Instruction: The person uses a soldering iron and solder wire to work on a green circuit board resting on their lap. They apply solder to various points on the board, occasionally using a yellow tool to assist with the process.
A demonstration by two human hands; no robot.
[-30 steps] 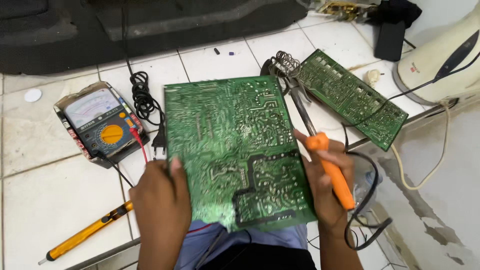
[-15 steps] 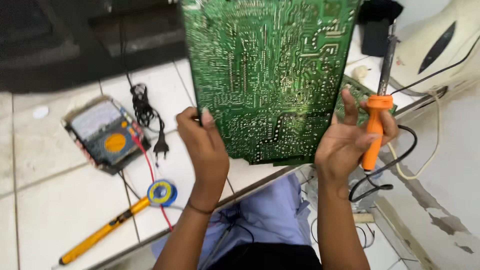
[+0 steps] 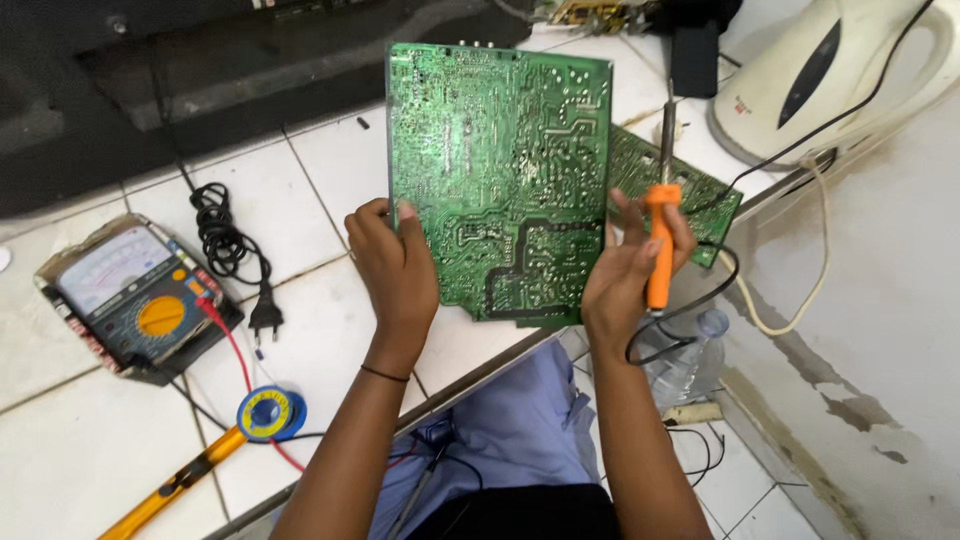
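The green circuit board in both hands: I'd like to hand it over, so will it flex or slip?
The circuit board probably stays stiff: it stands flat though gripped only near its lower edge. Likely light, since the left hand and right hand pinch it while the right also holds the soldering iron. Solder points may give grip.

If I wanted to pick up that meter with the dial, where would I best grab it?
Grip the multimeter across its two long sides, coming straight down from above. It lies flat, face up on the tiled table; stay off the end where the red lead plugs in.
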